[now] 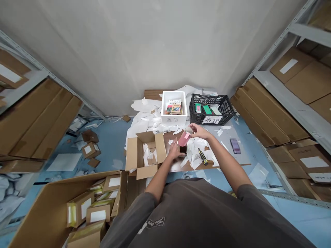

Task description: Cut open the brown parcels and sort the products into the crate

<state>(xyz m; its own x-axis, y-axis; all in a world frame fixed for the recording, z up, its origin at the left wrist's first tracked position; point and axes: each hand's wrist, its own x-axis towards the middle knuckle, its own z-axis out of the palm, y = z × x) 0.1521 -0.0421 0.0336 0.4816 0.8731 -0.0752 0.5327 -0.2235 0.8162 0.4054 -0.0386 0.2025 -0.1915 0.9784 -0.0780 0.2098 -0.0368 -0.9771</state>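
Pink item: I see it (184, 138) slanting above the cluttered counter (165, 165), between the two hands, its upper end to the right.
Right grip: the right hand (198, 132) has its fingers closed on that upper end. A hold at one end could let the item swing or slip, I'd say, if the fingers ease.
Left grip: the left hand (175, 151) is spread fairly wide by the item's lower end, next to a dark opening (183, 149); I cannot tell whether it presses on anything.
Yellow-black cutter (202, 156): it lies on the paper scraps (193, 151), near the right forearm. Blade out or in, I can't tell; if out, a careless sweep of that arm might mean a nick.
Scraps: loose and heaped, so a small dropped piece could get lost among them.
Open carton (147, 155): flaps spread, left of the left hand; an elbow catching a flap could shove it.
Black crate (211, 109) and white bin (174, 108): beyond the hands, side by side, both holding things.
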